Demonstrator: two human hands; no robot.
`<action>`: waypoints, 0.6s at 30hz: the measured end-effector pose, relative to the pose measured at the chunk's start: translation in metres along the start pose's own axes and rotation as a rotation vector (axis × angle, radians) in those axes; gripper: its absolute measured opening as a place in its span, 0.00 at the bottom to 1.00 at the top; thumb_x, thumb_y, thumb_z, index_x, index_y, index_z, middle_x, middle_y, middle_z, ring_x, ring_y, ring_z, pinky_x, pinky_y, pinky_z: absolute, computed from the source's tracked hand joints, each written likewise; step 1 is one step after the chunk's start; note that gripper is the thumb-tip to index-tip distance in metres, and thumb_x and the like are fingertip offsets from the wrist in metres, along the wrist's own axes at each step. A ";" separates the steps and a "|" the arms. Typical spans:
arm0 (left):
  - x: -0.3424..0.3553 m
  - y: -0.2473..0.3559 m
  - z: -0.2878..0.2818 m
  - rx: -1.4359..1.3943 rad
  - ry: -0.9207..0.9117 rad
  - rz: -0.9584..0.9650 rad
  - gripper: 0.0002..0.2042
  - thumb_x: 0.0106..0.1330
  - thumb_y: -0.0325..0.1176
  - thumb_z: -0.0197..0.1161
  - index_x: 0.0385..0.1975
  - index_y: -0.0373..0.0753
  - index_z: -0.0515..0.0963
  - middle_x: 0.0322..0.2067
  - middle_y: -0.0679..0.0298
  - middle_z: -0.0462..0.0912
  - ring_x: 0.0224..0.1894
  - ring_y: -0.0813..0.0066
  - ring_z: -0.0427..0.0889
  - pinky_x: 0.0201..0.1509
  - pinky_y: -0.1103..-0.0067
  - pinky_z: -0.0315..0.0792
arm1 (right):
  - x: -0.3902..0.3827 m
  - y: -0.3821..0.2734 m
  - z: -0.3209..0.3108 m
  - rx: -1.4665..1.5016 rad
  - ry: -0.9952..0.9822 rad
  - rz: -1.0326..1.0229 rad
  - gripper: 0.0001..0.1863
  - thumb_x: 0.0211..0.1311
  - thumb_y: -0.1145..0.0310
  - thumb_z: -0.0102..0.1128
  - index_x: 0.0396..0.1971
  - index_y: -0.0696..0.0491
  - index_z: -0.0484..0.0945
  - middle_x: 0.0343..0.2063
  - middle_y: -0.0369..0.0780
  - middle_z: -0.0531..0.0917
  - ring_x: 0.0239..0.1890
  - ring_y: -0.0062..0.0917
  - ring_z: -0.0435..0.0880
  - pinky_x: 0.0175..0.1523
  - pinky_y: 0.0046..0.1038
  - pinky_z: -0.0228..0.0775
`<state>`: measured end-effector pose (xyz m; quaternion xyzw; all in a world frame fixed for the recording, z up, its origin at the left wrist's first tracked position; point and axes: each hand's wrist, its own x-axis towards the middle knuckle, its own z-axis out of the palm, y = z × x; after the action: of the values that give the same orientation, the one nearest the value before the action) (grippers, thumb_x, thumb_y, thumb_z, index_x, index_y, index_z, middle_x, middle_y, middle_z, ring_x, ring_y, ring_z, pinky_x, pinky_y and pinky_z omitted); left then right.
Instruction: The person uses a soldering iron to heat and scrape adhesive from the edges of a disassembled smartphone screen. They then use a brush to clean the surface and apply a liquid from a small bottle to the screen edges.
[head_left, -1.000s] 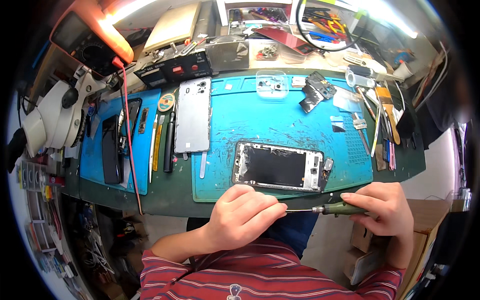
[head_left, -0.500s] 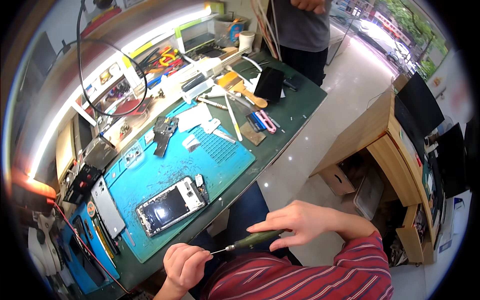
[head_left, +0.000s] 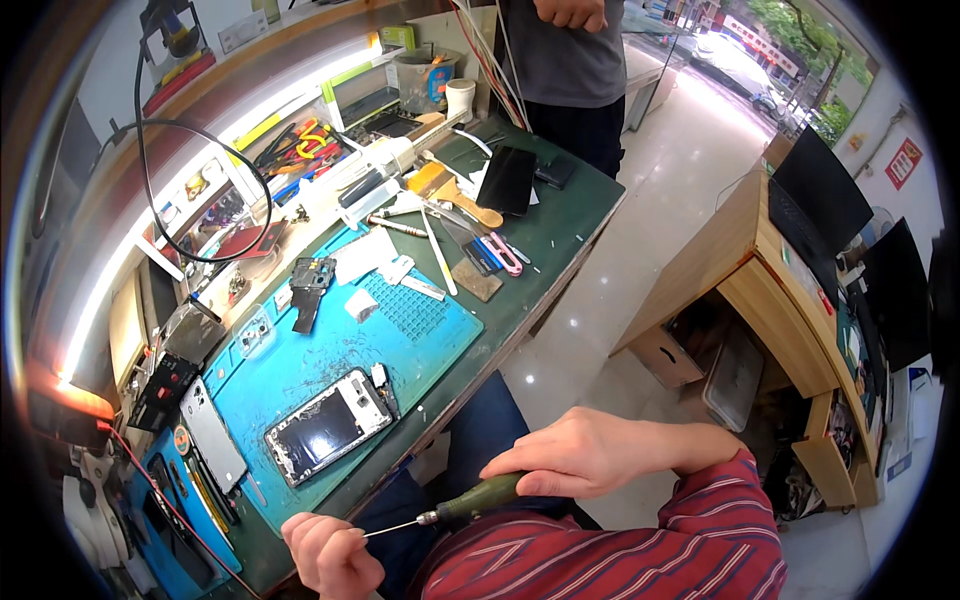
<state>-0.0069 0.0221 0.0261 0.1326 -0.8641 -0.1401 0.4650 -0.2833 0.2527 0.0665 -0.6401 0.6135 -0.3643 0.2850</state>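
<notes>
My right hand [head_left: 575, 455] grips the screwdriver-like tool with a thick dark green handle [head_left: 480, 497] from above, and my left hand [head_left: 333, 553] is closed, fingertips pinching the far end of its thin steel shaft [head_left: 390, 528]; what sits between them is hidden. All this is off the near edge of the flat blue work mat [head_left: 300, 340], over my lap. To do this well, I'd hold shaft and handle in one line, pinch lightly so the slim metal doesn't bend, and turn only from the handle. I'd also look down: anything dropped here would likely miss the mat. The rectangular opened black-and-silver phone [head_left: 330, 425] lies on the mat, toward its near edge.
</notes>
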 end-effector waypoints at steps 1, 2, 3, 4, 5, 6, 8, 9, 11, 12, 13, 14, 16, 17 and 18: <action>-0.004 -0.013 -0.006 0.000 0.097 -0.138 0.06 0.81 0.29 0.56 0.38 0.38 0.74 0.31 0.61 0.77 0.31 0.66 0.75 0.44 0.71 0.72 | -0.003 -0.002 -0.002 -0.041 0.011 0.017 0.19 0.85 0.55 0.57 0.61 0.52 0.82 0.41 0.41 0.90 0.38 0.39 0.91 0.41 0.34 0.82; -0.011 -0.026 -0.022 0.026 0.199 -0.282 0.08 0.83 0.30 0.54 0.38 0.38 0.73 0.31 0.62 0.76 0.31 0.67 0.74 0.43 0.72 0.71 | -0.003 0.002 -0.008 0.027 0.073 0.079 0.19 0.86 0.55 0.55 0.61 0.52 0.83 0.41 0.42 0.90 0.38 0.38 0.92 0.42 0.34 0.82; -0.019 -0.047 -0.043 -0.032 0.247 -0.416 0.17 0.89 0.43 0.51 0.39 0.38 0.74 0.35 0.58 0.80 0.36 0.67 0.79 0.43 0.75 0.71 | -0.006 0.007 -0.017 0.084 0.141 0.153 0.19 0.87 0.55 0.54 0.60 0.52 0.83 0.40 0.42 0.90 0.39 0.37 0.93 0.42 0.33 0.82; -0.019 -0.045 -0.040 -0.219 -0.021 -0.364 0.19 0.88 0.47 0.52 0.41 0.37 0.76 0.39 0.56 0.82 0.40 0.66 0.80 0.46 0.75 0.72 | -0.005 0.012 -0.025 0.134 0.203 0.225 0.19 0.87 0.55 0.52 0.59 0.53 0.83 0.40 0.43 0.90 0.39 0.36 0.93 0.42 0.33 0.82; -0.020 -0.036 -0.031 -0.415 -0.297 -0.309 0.21 0.88 0.51 0.52 0.44 0.36 0.77 0.43 0.55 0.83 0.44 0.65 0.82 0.49 0.75 0.73 | -0.009 0.015 -0.020 0.278 0.260 0.273 0.17 0.87 0.59 0.55 0.61 0.55 0.79 0.43 0.47 0.89 0.44 0.37 0.93 0.47 0.35 0.83; -0.021 -0.023 -0.020 -0.607 -0.571 -0.241 0.24 0.87 0.55 0.53 0.46 0.35 0.78 0.47 0.53 0.84 0.48 0.64 0.84 0.52 0.74 0.74 | -0.009 0.014 -0.006 0.327 0.290 0.230 0.16 0.86 0.61 0.56 0.61 0.55 0.77 0.44 0.48 0.89 0.44 0.38 0.93 0.48 0.36 0.83; 0.005 0.020 0.041 -0.797 -0.497 -0.295 0.20 0.84 0.47 0.61 0.52 0.32 0.80 0.54 0.48 0.86 0.53 0.58 0.87 0.57 0.65 0.79 | 0.006 0.010 0.027 0.422 0.378 0.140 0.17 0.84 0.65 0.59 0.63 0.56 0.73 0.47 0.51 0.88 0.46 0.42 0.92 0.51 0.38 0.83; 0.014 0.046 0.065 -0.918 -0.425 -0.370 0.21 0.83 0.47 0.62 0.57 0.30 0.79 0.60 0.44 0.85 0.57 0.55 0.87 0.61 0.62 0.79 | 0.017 0.006 0.037 0.289 0.298 0.046 0.18 0.82 0.67 0.60 0.64 0.56 0.70 0.48 0.51 0.87 0.47 0.43 0.91 0.53 0.40 0.83; 0.011 0.059 0.087 -1.207 -0.331 -0.556 0.29 0.86 0.54 0.55 0.65 0.30 0.72 0.69 0.37 0.79 0.68 0.53 0.83 0.71 0.62 0.75 | 0.031 -0.003 0.044 0.167 0.182 -0.055 0.17 0.77 0.69 0.64 0.60 0.52 0.74 0.46 0.47 0.87 0.46 0.45 0.90 0.52 0.42 0.84; 0.005 0.055 0.091 -1.266 -0.346 -0.584 0.30 0.86 0.57 0.53 0.65 0.31 0.70 0.70 0.35 0.77 0.71 0.52 0.80 0.74 0.63 0.73 | 0.033 0.004 0.034 -0.035 0.244 -0.176 0.17 0.75 0.69 0.67 0.58 0.52 0.76 0.47 0.47 0.88 0.44 0.44 0.90 0.51 0.40 0.84; 0.003 0.051 0.087 -1.302 -0.370 -0.654 0.24 0.88 0.52 0.51 0.60 0.32 0.70 0.69 0.31 0.76 0.70 0.46 0.81 0.73 0.58 0.76 | 0.038 0.022 0.008 -0.242 0.301 -0.298 0.16 0.73 0.69 0.70 0.56 0.52 0.78 0.47 0.46 0.88 0.43 0.43 0.90 0.50 0.39 0.84; 0.003 0.055 0.091 -1.337 -0.249 -0.708 0.21 0.89 0.50 0.49 0.55 0.33 0.69 0.62 0.33 0.82 0.62 0.47 0.87 0.63 0.57 0.83 | 0.046 0.044 -0.016 -0.431 0.356 -0.433 0.15 0.71 0.70 0.73 0.54 0.52 0.81 0.47 0.46 0.88 0.42 0.42 0.91 0.48 0.37 0.84; -0.004 0.037 0.087 -1.405 -0.325 -0.737 0.19 0.90 0.48 0.49 0.53 0.33 0.68 0.48 0.39 0.87 0.50 0.48 0.91 0.55 0.58 0.86 | 0.067 0.089 -0.060 -0.683 0.782 0.035 0.23 0.64 0.68 0.78 0.57 0.54 0.82 0.54 0.43 0.89 0.55 0.44 0.88 0.60 0.40 0.82; -0.006 0.033 0.084 -1.433 -0.344 -0.746 0.18 0.90 0.47 0.50 0.53 0.33 0.68 0.46 0.41 0.87 0.49 0.50 0.91 0.56 0.58 0.86 | 0.079 0.116 -0.091 -0.920 0.806 0.054 0.29 0.62 0.62 0.79 0.63 0.51 0.82 0.63 0.42 0.85 0.62 0.39 0.85 0.65 0.39 0.81; -0.008 0.031 0.084 -1.478 -0.373 -0.749 0.17 0.90 0.45 0.51 0.53 0.33 0.69 0.44 0.43 0.87 0.48 0.51 0.91 0.56 0.58 0.86 | 0.079 0.143 -0.115 -1.014 0.757 0.128 0.36 0.62 0.62 0.79 0.69 0.54 0.78 0.69 0.45 0.80 0.70 0.38 0.78 0.72 0.39 0.76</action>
<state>-0.0763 0.0632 -0.0131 0.0468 -0.5122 -0.8327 0.2051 -0.4610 0.1711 0.0256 -0.4846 0.8050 -0.2118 -0.2689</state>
